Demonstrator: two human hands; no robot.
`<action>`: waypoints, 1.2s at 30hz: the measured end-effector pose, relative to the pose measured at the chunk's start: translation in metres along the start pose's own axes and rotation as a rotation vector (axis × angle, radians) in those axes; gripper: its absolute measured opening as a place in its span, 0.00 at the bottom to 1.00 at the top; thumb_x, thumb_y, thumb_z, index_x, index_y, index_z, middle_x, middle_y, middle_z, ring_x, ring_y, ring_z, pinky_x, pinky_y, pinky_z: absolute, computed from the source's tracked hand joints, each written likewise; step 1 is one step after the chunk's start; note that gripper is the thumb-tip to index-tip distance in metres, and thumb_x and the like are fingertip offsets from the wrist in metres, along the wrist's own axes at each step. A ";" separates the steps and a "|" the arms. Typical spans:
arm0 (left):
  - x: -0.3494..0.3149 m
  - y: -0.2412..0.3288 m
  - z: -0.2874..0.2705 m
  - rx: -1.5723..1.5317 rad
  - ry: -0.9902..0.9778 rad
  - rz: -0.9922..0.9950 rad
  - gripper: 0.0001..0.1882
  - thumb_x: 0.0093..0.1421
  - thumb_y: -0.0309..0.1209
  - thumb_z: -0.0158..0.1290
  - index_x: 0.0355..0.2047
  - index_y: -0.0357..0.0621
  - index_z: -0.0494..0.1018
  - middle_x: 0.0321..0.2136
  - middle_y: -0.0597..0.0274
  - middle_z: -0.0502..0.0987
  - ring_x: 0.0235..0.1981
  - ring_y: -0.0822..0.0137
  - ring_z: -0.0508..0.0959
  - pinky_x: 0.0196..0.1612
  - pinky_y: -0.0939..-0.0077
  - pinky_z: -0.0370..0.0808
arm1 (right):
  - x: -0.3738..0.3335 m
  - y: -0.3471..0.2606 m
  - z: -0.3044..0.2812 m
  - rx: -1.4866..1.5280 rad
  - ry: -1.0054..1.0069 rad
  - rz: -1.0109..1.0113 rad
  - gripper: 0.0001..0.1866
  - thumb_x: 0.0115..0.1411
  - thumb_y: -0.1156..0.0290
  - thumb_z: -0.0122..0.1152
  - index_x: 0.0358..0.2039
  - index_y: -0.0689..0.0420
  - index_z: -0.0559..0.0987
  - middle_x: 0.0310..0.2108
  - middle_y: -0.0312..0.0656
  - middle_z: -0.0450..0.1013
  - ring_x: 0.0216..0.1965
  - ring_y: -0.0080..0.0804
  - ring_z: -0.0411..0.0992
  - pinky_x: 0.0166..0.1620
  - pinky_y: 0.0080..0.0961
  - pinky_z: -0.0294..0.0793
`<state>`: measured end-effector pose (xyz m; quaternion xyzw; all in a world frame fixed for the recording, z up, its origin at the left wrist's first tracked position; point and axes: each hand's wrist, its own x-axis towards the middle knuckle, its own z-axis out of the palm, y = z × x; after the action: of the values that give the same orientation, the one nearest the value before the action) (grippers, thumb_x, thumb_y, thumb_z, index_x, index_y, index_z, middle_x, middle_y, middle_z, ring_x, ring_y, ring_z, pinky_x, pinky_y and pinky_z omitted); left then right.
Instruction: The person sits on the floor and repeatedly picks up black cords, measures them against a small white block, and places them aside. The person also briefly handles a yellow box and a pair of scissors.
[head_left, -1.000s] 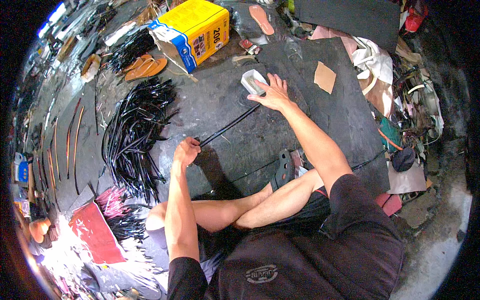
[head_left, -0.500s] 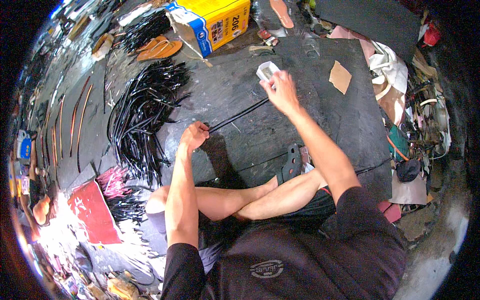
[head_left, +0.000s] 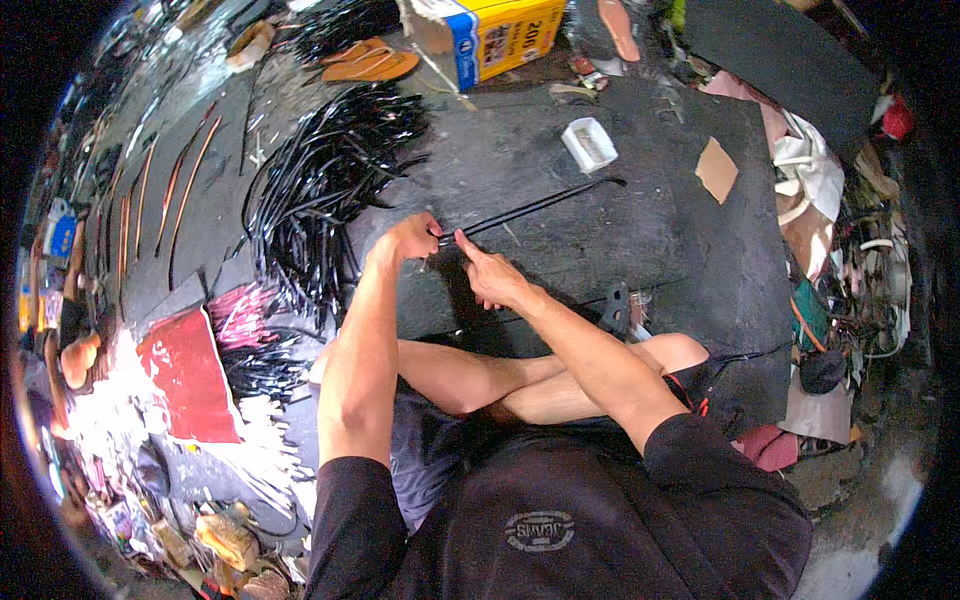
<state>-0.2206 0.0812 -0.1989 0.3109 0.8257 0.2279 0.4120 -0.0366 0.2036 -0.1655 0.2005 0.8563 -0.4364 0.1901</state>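
Observation:
My left hand (head_left: 412, 237) is closed around one end of a thin black strip (head_left: 530, 212), which looks doubled. From that fist the strip runs out to the right over the dark mat (head_left: 600, 250), its far end curling slightly. My right hand (head_left: 495, 278) is just right of the left one. Its index finger is stretched out to the strip near my left fist, and the other fingers are loosely bent with nothing visible in them. Beyond the strip's far end stands a small white container (head_left: 590, 145), with something greyish at its bottom.
A large bundle of glossy black strips (head_left: 320, 190) lies to my left. Behind it are orange sandals (head_left: 368, 62) and a yellow and blue box (head_left: 510, 45). A tan scrap (head_left: 716, 170) rests at the right. A red sheet (head_left: 190, 380) lies near the left, by pink strips (head_left: 240, 315).
My right hand has left the white container and drawn back beside my left hand. The strip's far end now lies free. The whole view has shifted somewhat.

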 end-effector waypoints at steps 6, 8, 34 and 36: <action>-0.038 -0.029 -0.059 0.216 -0.278 -0.235 0.14 0.58 0.29 0.46 0.28 0.39 0.82 0.26 0.57 0.84 0.28 0.62 0.84 0.34 0.66 0.80 | 0.029 -0.029 0.074 -0.284 0.062 -0.226 0.38 0.63 0.70 0.49 0.72 0.41 0.49 0.31 0.67 0.75 0.33 0.67 0.75 0.39 0.58 0.73; -0.046 -0.040 -0.060 0.217 -0.155 -0.177 0.14 0.59 0.30 0.47 0.32 0.41 0.83 0.31 0.53 0.84 0.35 0.57 0.85 0.40 0.62 0.81 | 0.027 -0.033 0.072 -0.329 0.059 -0.244 0.38 0.63 0.72 0.45 0.73 0.41 0.49 0.32 0.67 0.76 0.34 0.67 0.75 0.40 0.58 0.72; -0.044 -0.005 -0.006 0.361 0.202 -0.047 0.19 0.54 0.29 0.55 0.47 0.42 0.76 0.46 0.46 0.80 0.52 0.46 0.78 0.53 0.53 0.76 | -0.073 0.035 -0.069 -0.370 0.576 0.110 0.33 0.66 0.57 0.51 0.69 0.54 0.59 0.34 0.62 0.78 0.35 0.63 0.76 0.45 0.55 0.74; -0.037 -0.018 0.001 0.335 0.262 -0.001 0.17 0.55 0.31 0.55 0.45 0.41 0.74 0.45 0.44 0.80 0.49 0.44 0.78 0.50 0.52 0.76 | -0.103 0.038 -0.061 -0.262 0.609 -0.020 0.34 0.64 0.55 0.56 0.68 0.52 0.61 0.35 0.61 0.78 0.37 0.62 0.77 0.45 0.51 0.75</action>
<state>-0.2082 0.0429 -0.1904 0.3424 0.8987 0.1255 0.2436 0.0605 0.2564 -0.1064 0.2871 0.9246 -0.2442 -0.0547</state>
